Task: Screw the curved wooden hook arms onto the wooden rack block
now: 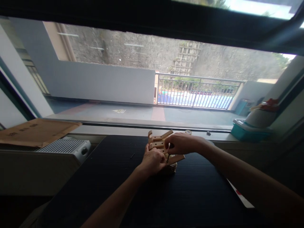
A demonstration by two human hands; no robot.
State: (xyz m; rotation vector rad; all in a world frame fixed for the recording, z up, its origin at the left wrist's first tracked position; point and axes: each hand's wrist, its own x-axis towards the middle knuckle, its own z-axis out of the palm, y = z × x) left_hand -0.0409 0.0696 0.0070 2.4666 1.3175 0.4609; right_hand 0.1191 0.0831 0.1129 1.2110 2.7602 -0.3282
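A light wooden assembly (156,144) of several strips with dark holes is on the black table, resting partly on a crinkled pale bundle (174,168). My left hand (153,161) is closed around its near left side, thumb and fingers pressing on the wood. Above the right part, my right hand (181,143) pinches a thin metal tool (168,157), its lower tip at a slanted wooden strip (178,158). The tool's upper end is hidden in the fingers, so its exact kind does not show.
A small dark rod (132,155) lies left on the black table (99,180). Behind, the windowsill bears a tape roll (188,132), a small dark object (208,133) and a teal box (250,134). A brown envelope (35,131) lies over the radiator (65,146). A white sheet (244,199) is at right.
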